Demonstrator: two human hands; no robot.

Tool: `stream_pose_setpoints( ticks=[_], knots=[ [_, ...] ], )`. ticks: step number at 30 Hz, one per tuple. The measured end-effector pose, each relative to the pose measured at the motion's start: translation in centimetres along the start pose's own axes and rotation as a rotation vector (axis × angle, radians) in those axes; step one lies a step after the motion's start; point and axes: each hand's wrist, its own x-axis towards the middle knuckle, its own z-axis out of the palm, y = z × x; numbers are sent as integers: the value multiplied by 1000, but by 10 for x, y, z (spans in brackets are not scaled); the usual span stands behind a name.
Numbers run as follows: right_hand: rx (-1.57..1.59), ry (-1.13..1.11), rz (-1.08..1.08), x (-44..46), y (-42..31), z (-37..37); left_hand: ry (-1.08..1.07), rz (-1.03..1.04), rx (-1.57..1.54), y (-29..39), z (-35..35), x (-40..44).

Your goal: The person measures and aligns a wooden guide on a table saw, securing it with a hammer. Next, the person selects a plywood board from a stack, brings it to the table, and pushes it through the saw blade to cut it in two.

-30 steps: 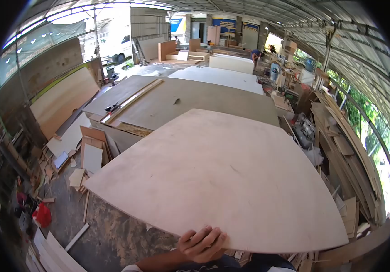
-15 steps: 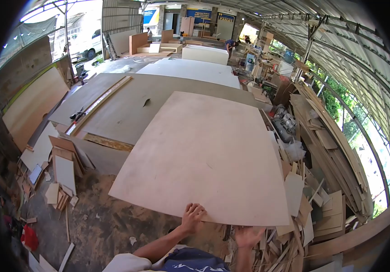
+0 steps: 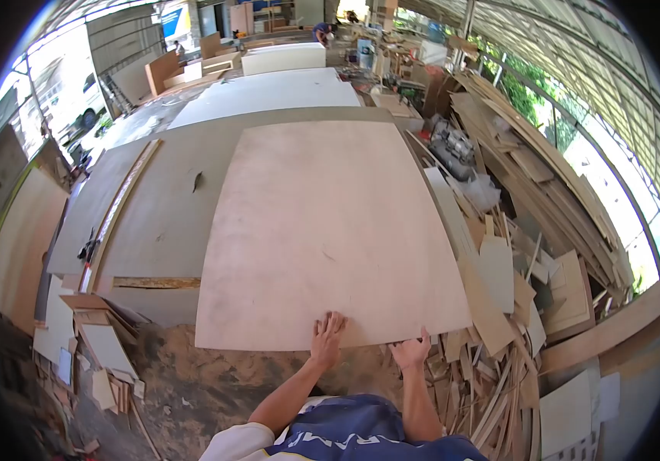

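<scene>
A large pale plywood sheet [image 3: 322,230] lies over a wide grey-brown board [image 3: 161,207], its near edge sticking out toward me. My left hand [image 3: 327,338] rests on top of the sheet at the near edge, fingers stretched forward over the surface. At the same edge, farther right, my right hand [image 3: 412,352] grips the sheet's rim, with one finger pointing up onto it; its other fingers are partly hidden under the edge. A long wooden strip [image 3: 120,211] lies on the grey-brown board at the left, beside a small dark tool [image 3: 88,247].
Wood offcuts [image 3: 491,392] cover the floor at the right, below stacked long boards [image 3: 545,177]. More scraps [image 3: 107,353] lie at the left. White sheets [image 3: 268,94] extend beyond the work surface. A person [image 3: 323,32] bends over in the far background.
The plywood sheet has turned and now lies squarer to me. My right hand, unseen at first and then raised below the edge, has come to the near edge. The camera view has shifted.
</scene>
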Motion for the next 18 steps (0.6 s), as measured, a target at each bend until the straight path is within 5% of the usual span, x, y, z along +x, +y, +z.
stream_pose_setpoints(
  ticks=[15, 18],
  knots=[
    [46, -208, 207, 155, -12, 21, -5, -17, 79, -74, -9, 143],
    [-781, -27, 157, 181, -12, -24, -21, -50, -4, -77, -15, 148]
  ],
)
